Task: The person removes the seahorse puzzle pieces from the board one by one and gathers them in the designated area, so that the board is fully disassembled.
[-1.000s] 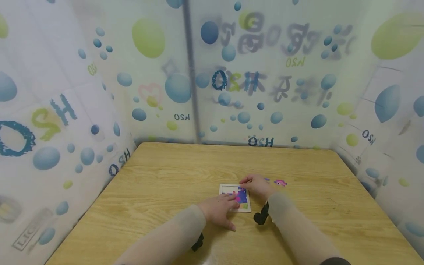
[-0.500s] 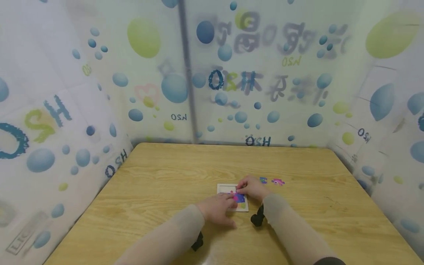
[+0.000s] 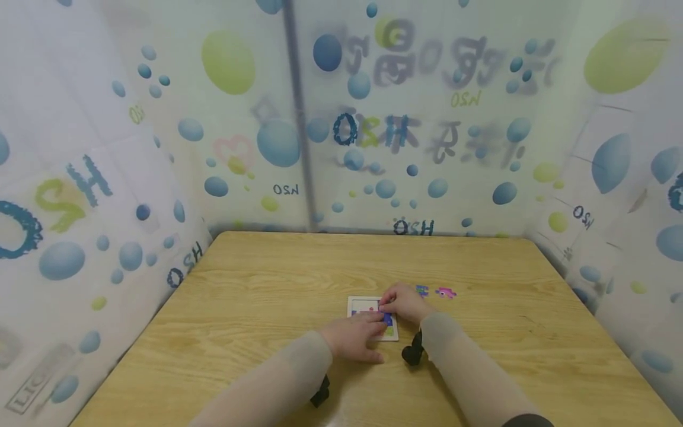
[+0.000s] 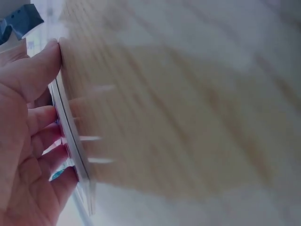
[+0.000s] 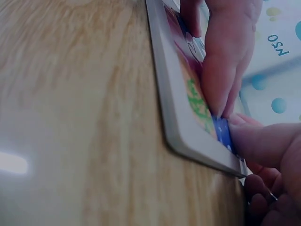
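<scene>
A small jigsaw puzzle (image 3: 388, 321) in blue, pink and green sits in a white frame (image 3: 393, 338) on the wooden table. My left hand (image 3: 353, 338) lies across its lower left part, fingers extended and fingertips on the picture. In the left wrist view, the left thumb (image 4: 44, 61) is at the board's edge (image 4: 70, 122). My right hand (image 3: 408, 303) is at the puzzle's upper right, thumb and fingertips together as in a pinch on a puzzle piece, mostly hidden by the fingers. The right wrist view shows the right thumb (image 5: 263, 141) against a blue part of the puzzle.
Two loose puzzle pieces lie beyond the right hand: a blue-green piece (image 3: 422, 291) and a pink piece (image 3: 445, 292) with an eye. The wooden table (image 3: 267, 284) reaches to a patterned curtain (image 3: 256, 178) at the back and sides.
The right fingertips have shifted from the frame's upper right edge inward over the puzzle. The left hand stays on the puzzle. The head view has turned slightly right.
</scene>
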Demonstrator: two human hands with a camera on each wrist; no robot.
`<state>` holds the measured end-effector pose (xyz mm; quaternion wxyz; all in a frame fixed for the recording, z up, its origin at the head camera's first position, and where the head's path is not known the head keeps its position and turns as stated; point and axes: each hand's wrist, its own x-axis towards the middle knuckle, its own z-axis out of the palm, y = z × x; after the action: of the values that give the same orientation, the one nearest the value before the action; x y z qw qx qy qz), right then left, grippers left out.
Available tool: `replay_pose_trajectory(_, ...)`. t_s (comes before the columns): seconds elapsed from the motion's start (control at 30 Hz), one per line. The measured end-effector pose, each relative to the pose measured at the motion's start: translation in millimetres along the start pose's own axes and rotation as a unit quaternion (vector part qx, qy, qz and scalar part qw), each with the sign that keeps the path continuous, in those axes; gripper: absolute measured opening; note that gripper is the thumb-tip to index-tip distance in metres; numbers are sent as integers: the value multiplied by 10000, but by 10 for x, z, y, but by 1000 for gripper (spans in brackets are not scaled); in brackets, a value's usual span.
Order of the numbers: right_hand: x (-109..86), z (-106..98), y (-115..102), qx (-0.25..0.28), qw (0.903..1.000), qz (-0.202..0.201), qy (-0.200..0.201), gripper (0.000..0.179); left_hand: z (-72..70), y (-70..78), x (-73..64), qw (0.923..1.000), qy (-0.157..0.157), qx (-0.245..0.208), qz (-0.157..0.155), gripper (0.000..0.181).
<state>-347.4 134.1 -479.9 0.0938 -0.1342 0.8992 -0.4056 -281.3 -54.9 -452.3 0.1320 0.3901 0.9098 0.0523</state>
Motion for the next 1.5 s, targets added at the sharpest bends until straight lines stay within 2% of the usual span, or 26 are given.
replay_pose_trajectory(0.33, -26, 12, -16, 58, 9998, 177, -56, 9, 11, 23, 14, 10000, 24, 90, -33, 71)
replay_pose_trajectory(0.63, -36, 33, -146, -297, 9986, 434, 31, 9, 16, 25, 10, 9999, 54, 75, -58, 71)
replay_pose_trajectory(0.87, -24, 38, -125, 9, 9986, 524, 5, 7, 8, 28, 27, 9999, -4, 6, -105, 72)
replay_pose_trajectory(1.03, -27, 47, -108, -42, 9988, 486, 17, 8, 1, 22, 32, 9999, 5, 96, -63, 71)
replay_pose_trajectory(1.27, -61, 68, -120, -490, 9983, 195, 236, 11, -9, 33, 31, 9999, -38, 33, -121, 71)
replay_pose_trajectory(1.5, -56, 83, -47, -278, 9991, 139, 277, 10, 4, 29, 47, 9999, -52, 8, -155, 71)
